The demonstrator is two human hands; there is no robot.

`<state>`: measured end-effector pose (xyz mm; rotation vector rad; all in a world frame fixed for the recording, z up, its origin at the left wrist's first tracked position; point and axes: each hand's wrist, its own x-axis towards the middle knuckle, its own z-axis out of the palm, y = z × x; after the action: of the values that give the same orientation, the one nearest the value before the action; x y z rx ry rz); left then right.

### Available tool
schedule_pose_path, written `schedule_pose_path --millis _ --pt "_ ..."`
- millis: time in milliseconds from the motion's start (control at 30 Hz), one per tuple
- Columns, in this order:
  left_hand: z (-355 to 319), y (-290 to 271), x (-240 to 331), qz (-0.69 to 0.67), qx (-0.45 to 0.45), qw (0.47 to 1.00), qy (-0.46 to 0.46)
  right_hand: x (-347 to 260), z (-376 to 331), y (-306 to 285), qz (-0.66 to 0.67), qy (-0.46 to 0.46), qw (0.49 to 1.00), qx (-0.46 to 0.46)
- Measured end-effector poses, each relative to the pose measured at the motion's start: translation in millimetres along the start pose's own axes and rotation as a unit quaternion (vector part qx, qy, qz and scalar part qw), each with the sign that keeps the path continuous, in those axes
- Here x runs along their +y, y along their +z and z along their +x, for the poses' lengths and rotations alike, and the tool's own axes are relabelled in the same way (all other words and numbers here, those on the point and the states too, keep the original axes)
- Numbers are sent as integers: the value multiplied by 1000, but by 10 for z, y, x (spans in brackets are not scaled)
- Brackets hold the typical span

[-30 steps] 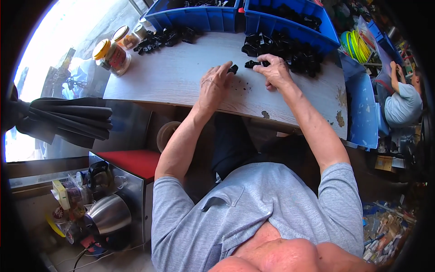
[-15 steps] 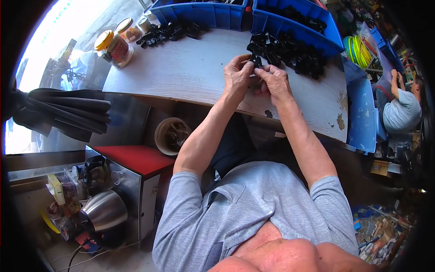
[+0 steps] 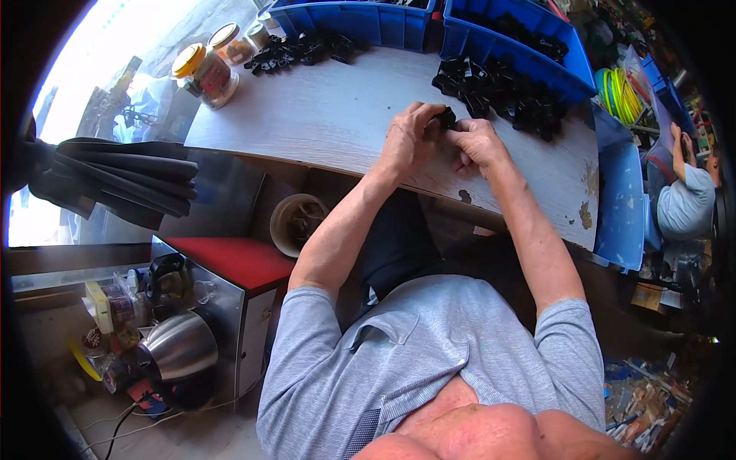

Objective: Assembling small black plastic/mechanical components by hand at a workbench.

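Over the near part of the white worktable [image 3: 330, 115], my left hand [image 3: 410, 139] pinches a small black plastic part [image 3: 445, 117] between thumb and fingers. My right hand [image 3: 477, 143] meets it from the other side, its fingers closed at the part's lower edge. What the right fingertips grip is too small and covered to make out. Just beyond my hands lies a heap of similar black parts [image 3: 502, 96]. A smaller heap of black parts [image 3: 299, 52] sits farther left on the table.
Two blue bins [image 3: 368, 24] with black parts stand along the far edge. Jars [image 3: 205, 77] are at the far left. Below left are a red-topped cabinet [image 3: 230, 264], a kettle [image 3: 180, 349] and a bucket [image 3: 295, 222]. Another person [image 3: 685, 199] works at the far right.
The black part has turned in my fingers, and my left hand is rolled more over it. My hands sit slightly lower and nearer in the picture; the whole view has shifted a little right.
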<state>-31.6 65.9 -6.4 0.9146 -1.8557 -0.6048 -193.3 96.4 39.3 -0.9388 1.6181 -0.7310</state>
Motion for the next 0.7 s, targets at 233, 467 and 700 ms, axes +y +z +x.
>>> schedule_pose_path --millis 233,467,700 --pt "1 -36 44 82 -49 991 99 -43 6 -150 -116 28 992 -31" --pt "9 -20 14 7 -20 1000 6 -33 -108 -269 -89 37 995 -20" --pt "13 -20 39 -7 -15 1000 -21 110 -119 -251 6 -74 993 90"
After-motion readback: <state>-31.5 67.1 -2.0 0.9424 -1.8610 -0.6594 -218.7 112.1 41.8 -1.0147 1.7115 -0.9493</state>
